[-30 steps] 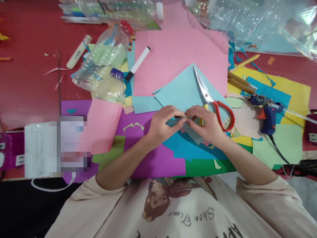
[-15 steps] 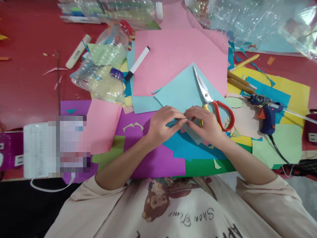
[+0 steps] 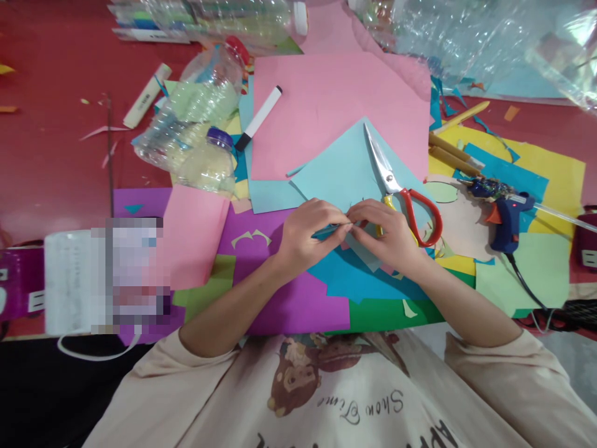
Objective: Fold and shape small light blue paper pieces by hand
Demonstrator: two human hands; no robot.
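My left hand [image 3: 308,233] and my right hand [image 3: 389,233] meet at the middle of the table, both pinched on a small folded piece of blue paper [image 3: 328,231]. The piece lies edge-on between my fingertips, so its shape is hard to read. Under my hands lie a light blue sheet [image 3: 340,171], a darker blue sheet [image 3: 354,277] and a purple sheet [image 3: 289,298]. Red-handled scissors [image 3: 401,186] rest just behind my right hand, blades pointing away from me.
A blue glue gun [image 3: 501,214] lies at the right on yellow paper [image 3: 564,180]. A pink sheet [image 3: 326,106], a black-capped white marker [image 3: 259,119] and crushed plastic bottles [image 3: 196,124] sit behind and left. Clear plastic wrap [image 3: 485,43] fills the back right.
Barely anything has moved. My fingertips have shifted slightly on the blue paper piece, which now tilts a little lower at its left end.
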